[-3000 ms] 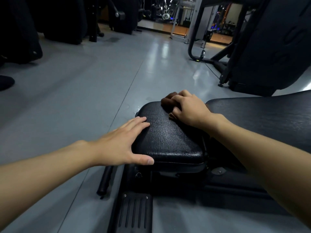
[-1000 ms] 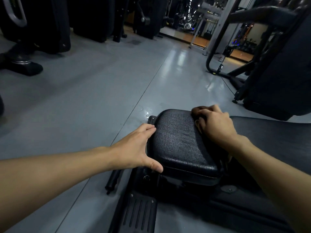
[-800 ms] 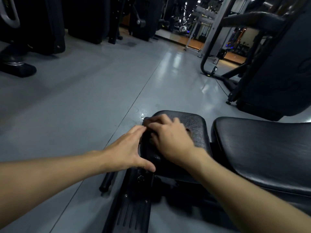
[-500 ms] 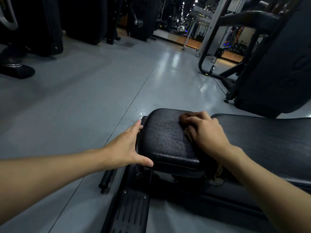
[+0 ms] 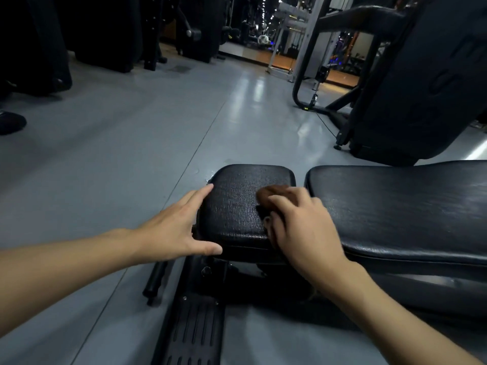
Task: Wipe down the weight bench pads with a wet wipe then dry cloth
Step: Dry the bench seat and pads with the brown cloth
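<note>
Sweeping brown cloth (image 5: 271, 194) back to right edge of seat pad (image 5: 234, 206), right hand (image 5: 305, 230) clutching it, left hand (image 5: 172, 230) flat, bracing; drying seemingly progressing.

Crumpled brown cloth (image 5: 270, 194) on small textured black seat pad (image 5: 234, 212)
Long black back pad (image 5: 395, 214) lies flat just beside it, a narrow gap between.

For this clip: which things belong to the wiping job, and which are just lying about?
Job: cloth, seat pad, back pad, right hand gripping the cloth, left hand resting on the seat pad's edge.
Lying about: footplate, bar on the floor, machine behind, shoe.
</note>
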`<control>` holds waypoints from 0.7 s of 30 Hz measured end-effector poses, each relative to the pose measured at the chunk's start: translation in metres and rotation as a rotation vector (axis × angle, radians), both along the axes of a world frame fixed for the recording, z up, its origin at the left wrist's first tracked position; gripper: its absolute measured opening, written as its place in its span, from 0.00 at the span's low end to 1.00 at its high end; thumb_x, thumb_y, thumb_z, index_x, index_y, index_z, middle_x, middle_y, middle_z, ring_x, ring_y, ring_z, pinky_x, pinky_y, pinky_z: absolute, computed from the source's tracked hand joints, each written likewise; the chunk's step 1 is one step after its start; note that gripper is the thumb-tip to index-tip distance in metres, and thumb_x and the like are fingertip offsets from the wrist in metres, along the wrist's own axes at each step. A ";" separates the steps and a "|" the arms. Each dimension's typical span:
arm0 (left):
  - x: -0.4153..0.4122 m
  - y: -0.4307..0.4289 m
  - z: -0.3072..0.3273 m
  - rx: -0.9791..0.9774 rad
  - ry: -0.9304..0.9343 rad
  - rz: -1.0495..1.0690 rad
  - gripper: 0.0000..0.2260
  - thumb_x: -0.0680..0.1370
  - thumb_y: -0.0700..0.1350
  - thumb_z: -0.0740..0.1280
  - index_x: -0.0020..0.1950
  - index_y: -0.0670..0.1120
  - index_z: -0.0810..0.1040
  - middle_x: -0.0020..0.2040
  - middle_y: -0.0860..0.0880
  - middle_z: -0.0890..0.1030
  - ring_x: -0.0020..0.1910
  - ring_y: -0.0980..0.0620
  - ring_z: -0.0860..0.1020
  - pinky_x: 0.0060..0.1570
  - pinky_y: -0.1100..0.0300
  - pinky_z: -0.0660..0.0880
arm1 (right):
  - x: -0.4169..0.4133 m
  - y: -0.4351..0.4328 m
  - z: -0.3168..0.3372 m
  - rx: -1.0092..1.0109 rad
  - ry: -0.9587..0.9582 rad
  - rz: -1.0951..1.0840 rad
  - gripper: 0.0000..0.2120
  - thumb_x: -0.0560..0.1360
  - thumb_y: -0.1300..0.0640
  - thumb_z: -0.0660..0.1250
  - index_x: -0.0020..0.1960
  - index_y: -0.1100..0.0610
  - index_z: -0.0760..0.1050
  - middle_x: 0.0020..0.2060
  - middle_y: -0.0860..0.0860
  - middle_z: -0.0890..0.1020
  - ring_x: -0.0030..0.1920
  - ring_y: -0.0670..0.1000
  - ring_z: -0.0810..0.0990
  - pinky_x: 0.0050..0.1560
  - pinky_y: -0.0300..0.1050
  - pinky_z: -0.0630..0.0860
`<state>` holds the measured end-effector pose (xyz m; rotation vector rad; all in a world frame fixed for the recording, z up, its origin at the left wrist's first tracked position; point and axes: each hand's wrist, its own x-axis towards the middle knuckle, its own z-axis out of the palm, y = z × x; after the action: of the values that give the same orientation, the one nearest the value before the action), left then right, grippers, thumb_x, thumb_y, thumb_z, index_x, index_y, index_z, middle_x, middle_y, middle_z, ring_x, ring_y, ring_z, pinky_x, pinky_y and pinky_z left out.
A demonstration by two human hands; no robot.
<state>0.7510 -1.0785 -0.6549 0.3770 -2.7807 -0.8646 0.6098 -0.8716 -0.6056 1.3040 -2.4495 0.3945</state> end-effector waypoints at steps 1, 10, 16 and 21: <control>-0.002 0.001 0.003 -0.070 0.008 -0.047 0.50 0.67 0.70 0.70 0.79 0.58 0.46 0.76 0.63 0.52 0.73 0.61 0.58 0.73 0.60 0.59 | 0.000 0.008 0.000 -0.041 -0.042 -0.071 0.16 0.78 0.50 0.61 0.64 0.50 0.75 0.64 0.56 0.73 0.52 0.65 0.76 0.53 0.56 0.76; -0.056 0.008 0.017 -0.217 0.207 -0.196 0.27 0.76 0.61 0.50 0.69 0.51 0.72 0.71 0.53 0.70 0.71 0.58 0.65 0.71 0.55 0.61 | 0.037 0.013 -0.012 -0.085 -0.253 -0.175 0.26 0.80 0.46 0.60 0.76 0.49 0.59 0.75 0.59 0.55 0.67 0.63 0.68 0.67 0.55 0.68; -0.065 0.002 0.003 -0.304 0.150 -0.180 0.28 0.77 0.62 0.45 0.71 0.54 0.68 0.73 0.55 0.67 0.73 0.58 0.60 0.68 0.64 0.52 | -0.008 -0.029 0.009 -0.042 -0.385 -0.290 0.16 0.83 0.52 0.54 0.69 0.53 0.66 0.66 0.61 0.65 0.55 0.69 0.74 0.54 0.54 0.68; -0.065 0.006 0.007 -0.297 0.126 -0.178 0.29 0.76 0.63 0.45 0.71 0.53 0.68 0.73 0.54 0.67 0.73 0.57 0.62 0.69 0.63 0.53 | -0.016 -0.031 0.016 -0.119 -0.435 -0.237 0.14 0.81 0.56 0.57 0.65 0.57 0.62 0.63 0.62 0.63 0.53 0.69 0.73 0.51 0.52 0.66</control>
<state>0.6864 -1.0725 -0.6481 0.0256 -2.7948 -0.4761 0.5940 -0.9027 -0.5892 0.9400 -2.8383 0.8176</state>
